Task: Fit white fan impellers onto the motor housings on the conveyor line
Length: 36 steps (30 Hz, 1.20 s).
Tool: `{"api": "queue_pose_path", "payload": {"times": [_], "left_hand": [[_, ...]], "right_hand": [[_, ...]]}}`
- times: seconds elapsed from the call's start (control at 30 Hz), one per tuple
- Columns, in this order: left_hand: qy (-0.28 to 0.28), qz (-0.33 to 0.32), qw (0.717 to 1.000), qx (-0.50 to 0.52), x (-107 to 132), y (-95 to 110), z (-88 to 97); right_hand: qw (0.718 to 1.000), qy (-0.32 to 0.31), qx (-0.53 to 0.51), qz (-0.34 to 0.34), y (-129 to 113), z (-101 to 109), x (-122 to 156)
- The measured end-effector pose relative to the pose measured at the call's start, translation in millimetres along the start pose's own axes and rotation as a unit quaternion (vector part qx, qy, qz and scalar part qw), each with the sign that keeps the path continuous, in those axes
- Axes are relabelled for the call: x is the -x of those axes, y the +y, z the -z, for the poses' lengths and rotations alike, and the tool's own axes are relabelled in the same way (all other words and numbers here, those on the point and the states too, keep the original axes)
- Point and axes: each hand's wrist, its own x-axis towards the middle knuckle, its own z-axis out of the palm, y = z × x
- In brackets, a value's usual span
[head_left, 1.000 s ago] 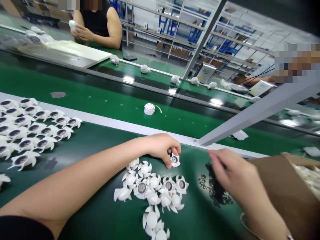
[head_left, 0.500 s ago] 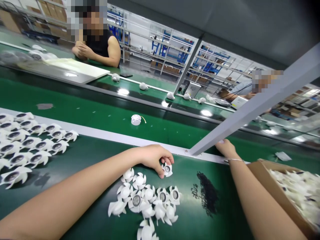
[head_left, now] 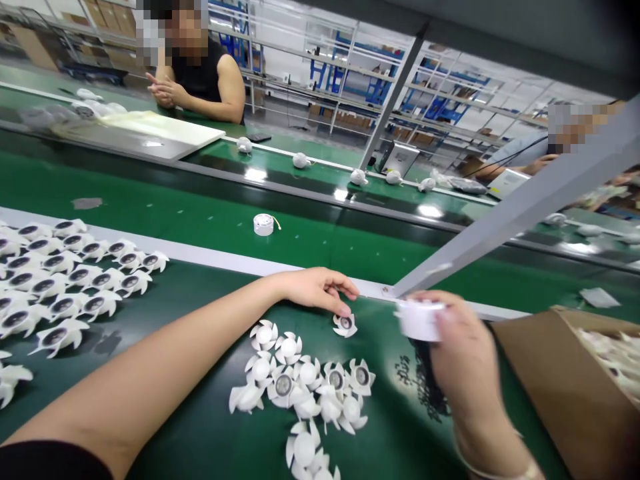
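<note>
Round white housing (head_left: 420, 320) in right hand (head_left: 465, 360)

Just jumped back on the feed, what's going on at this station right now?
The person's right hand holds a blurred white round piece above the green conveyor belt. The left hand sits just above a white petal-shaped plastic part, beside a heap of similar parts. A cardboard box of white parts stands at right, and a co-worker sits across the line.

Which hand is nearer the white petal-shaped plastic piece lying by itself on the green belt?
Left. The left hand sits just above the white petal-shaped plastic piece, fingertips at its upper edge. The right hand is farther right, holding a white round puck.
</note>
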Motion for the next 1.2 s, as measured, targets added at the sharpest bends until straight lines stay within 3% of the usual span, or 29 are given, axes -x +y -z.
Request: {"api": "queue_pose_path", "payload": {"times": [0.07,0.17,0.37,0.63,0.83,0.9,0.97,1.03,1.1,1.2], "left_hand": [[0.019,-0.014,0.999,0.03,-1,-2,-0.1],[0.051,0.0,0.998,0.03,0,0,-1.3],[0.042,0.006,0.999,0.021,0,2,-3.8],[0.028,0.103,0.994,-0.033,-1,2,2.8],[0.029,0.067,0.995,-0.074,9,4,0.4],[0.015,0.061,0.995,-0.077,11,6,0.5],[0.007,0.064,0.993,-0.102,13,11,-1.4],[-0.011,0.075,0.984,-0.159,13,20,-7.7],[-0.025,0.09,0.97,-0.226,14,29,-18.4],[-0.016,0.113,0.941,-0.319,13,38,-35.1]], "right_hand": [[0.996,-0.021,-0.09,-0.002,-18,-31,-3],[0.992,-0.076,-0.102,0.025,-23,-50,-2],[0.978,-0.142,0.01,0.15,-8,-51,1],[0.984,-0.132,0.017,0.122,-13,-63,-1],[0.964,-0.206,0.024,0.164,1,-47,-8],[0.972,-0.159,0.07,0.159,11,-41,-12],[0.982,-0.077,0.129,0.11,19,-34,-17],[0.985,-0.042,0.156,0.056,22,-22,-21],[0.985,-0.091,0.15,0.012,21,-5,-24],[0.961,-0.241,0.131,-0.035,17,17,-23]]}}
